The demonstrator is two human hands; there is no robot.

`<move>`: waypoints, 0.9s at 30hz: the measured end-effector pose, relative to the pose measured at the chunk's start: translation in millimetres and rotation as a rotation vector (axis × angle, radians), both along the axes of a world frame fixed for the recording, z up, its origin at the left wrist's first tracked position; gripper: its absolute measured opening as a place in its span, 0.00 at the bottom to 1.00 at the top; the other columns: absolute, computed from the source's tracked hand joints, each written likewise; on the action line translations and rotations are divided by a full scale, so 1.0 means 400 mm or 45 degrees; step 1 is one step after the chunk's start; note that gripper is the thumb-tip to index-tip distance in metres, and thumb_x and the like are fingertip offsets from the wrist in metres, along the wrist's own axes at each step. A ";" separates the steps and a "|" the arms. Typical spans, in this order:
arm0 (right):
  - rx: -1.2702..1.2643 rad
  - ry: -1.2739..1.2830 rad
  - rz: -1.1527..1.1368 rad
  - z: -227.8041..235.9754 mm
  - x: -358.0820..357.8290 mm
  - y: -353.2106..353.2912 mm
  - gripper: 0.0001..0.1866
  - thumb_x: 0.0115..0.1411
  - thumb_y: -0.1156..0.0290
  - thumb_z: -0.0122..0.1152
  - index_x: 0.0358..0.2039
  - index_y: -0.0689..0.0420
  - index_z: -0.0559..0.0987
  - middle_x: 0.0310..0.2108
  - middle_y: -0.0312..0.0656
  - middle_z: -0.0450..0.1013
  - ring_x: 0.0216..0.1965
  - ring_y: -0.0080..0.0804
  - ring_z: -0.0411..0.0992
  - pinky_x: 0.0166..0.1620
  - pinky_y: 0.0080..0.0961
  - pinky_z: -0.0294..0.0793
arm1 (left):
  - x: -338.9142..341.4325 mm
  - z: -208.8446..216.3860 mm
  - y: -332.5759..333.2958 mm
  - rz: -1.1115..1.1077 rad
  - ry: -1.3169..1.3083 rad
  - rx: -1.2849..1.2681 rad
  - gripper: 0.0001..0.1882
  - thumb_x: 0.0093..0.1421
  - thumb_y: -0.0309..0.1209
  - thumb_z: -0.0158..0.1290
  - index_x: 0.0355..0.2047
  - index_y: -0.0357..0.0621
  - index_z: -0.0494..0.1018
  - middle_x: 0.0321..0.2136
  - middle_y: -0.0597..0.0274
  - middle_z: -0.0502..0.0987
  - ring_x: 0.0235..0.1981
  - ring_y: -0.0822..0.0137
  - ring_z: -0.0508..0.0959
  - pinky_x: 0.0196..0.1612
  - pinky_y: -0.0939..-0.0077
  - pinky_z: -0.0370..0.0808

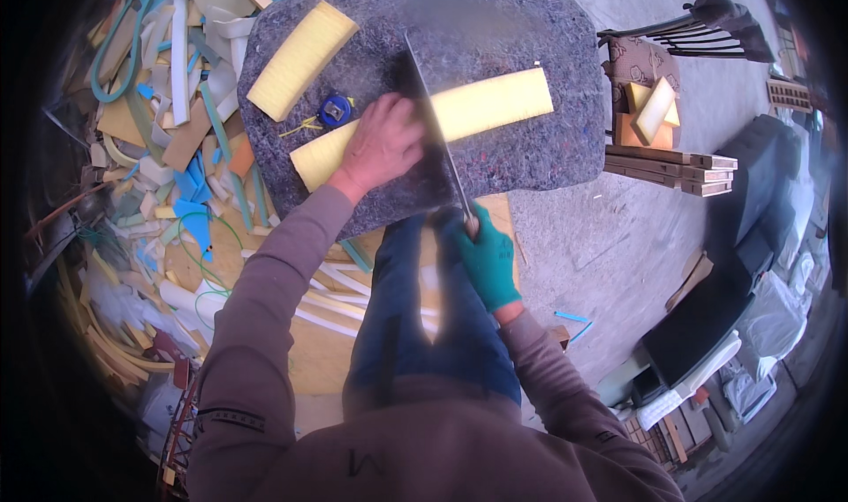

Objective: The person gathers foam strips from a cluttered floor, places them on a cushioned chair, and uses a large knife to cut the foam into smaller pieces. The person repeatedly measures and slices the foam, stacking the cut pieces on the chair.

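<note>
A long strip of yellow foam point(495, 103) lies across a table padded with speckled grey felt point(539, 162). My bare left hand point(382, 142) presses down on its left part, fingers curled over it beside the blade. In a green glove, my right hand point(488, 259) is closed around the handle of a long knife point(442, 140), whose blade stands across the foam and points away from me. Whether the blade has parted the strip is hidden by the blade and my hand. A second yellow foam block point(303, 60) and a blue tape measure point(336, 110) lie at the left.
Foam offcuts point(190, 140) in many colours heap up left of the table. At the right, a patterned chair point(632, 56) carries several foam pieces point(655, 111), near stacked wooden boards point(676, 168). Dark upholstered furniture point(707, 317) and plastic-wrapped items point(773, 325) stand farther right.
</note>
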State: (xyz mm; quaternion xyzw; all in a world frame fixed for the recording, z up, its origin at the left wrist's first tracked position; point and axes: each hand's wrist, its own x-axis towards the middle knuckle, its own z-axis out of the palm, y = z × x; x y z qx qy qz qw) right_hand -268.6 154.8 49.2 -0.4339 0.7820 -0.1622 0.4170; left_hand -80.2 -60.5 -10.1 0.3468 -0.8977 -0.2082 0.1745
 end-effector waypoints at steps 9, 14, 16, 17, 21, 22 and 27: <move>0.073 -0.047 -0.094 0.102 -0.065 0.266 0.26 0.65 0.69 0.69 0.64 0.52 0.81 0.23 0.56 0.75 0.25 0.53 0.80 0.32 0.45 0.76 | -0.011 0.031 -0.016 -0.008 0.158 0.135 0.11 0.57 0.22 0.62 0.41 0.41 0.80 0.47 0.55 0.77 0.55 0.48 0.77 0.58 0.55 0.76; 0.178 -0.142 -0.124 0.144 -0.095 0.369 0.27 0.64 0.70 0.70 0.64 0.54 0.81 0.22 0.54 0.73 0.24 0.50 0.80 0.31 0.39 0.75 | -0.042 0.081 -0.095 0.188 0.273 0.490 0.10 0.63 0.25 0.62 0.45 0.40 0.81 0.44 0.56 0.80 0.50 0.52 0.81 0.56 0.61 0.78; 0.116 -0.173 -0.087 0.134 -0.096 0.383 0.27 0.64 0.70 0.70 0.64 0.54 0.81 0.22 0.54 0.74 0.24 0.50 0.80 0.31 0.40 0.75 | -0.098 0.096 -0.141 0.257 0.242 0.681 0.11 0.64 0.27 0.62 0.47 0.41 0.81 0.45 0.55 0.81 0.48 0.53 0.82 0.55 0.60 0.79; 0.069 -0.208 -0.076 0.125 -0.095 0.385 0.27 0.64 0.70 0.70 0.64 0.54 0.81 0.22 0.54 0.74 0.24 0.50 0.80 0.31 0.40 0.75 | -0.135 0.102 -0.160 0.211 0.058 0.692 0.21 0.63 0.34 0.66 0.54 0.41 0.79 0.49 0.54 0.81 0.51 0.53 0.82 0.55 0.57 0.79; 0.022 -0.139 0.047 0.078 -0.080 0.364 0.30 0.62 0.69 0.71 0.66 0.51 0.80 0.32 0.52 0.81 0.30 0.53 0.82 0.35 0.44 0.80 | -0.299 0.113 -0.127 0.036 -0.511 0.272 0.37 0.55 0.42 0.71 0.61 0.41 0.72 0.57 0.47 0.76 0.58 0.46 0.78 0.58 0.50 0.78; -0.033 -0.136 0.018 0.068 -0.075 0.357 0.28 0.63 0.69 0.69 0.64 0.52 0.81 0.28 0.53 0.78 0.28 0.53 0.81 0.34 0.44 0.78 | -0.330 0.113 -0.117 0.004 -0.664 0.292 0.39 0.54 0.43 0.72 0.61 0.41 0.71 0.59 0.45 0.74 0.61 0.45 0.76 0.59 0.48 0.78; 0.115 -0.143 0.046 0.064 -0.070 0.334 0.31 0.61 0.69 0.71 0.67 0.50 0.79 0.41 0.49 0.86 0.35 0.52 0.84 0.39 0.45 0.82 | -0.355 0.124 -0.129 0.149 -0.334 0.574 0.42 0.54 0.43 0.72 0.64 0.36 0.69 0.60 0.41 0.73 0.63 0.41 0.75 0.65 0.49 0.75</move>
